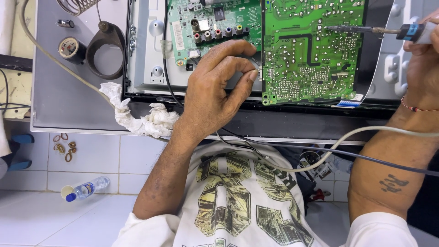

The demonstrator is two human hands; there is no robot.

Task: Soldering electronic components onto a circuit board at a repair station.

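Left hand (215, 87): palm down, wrist bent, thumb and forefinger pinched on a small part at the left edge of the green circuit board (311, 50). Right hand (423, 64): fingers closed around soldering iron (366, 30), tip resting on that board. White rag (141, 116) beside left wrist.

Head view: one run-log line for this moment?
left hand: pinches thin wire | right hand: holds soldering iron, tip on green circuit board
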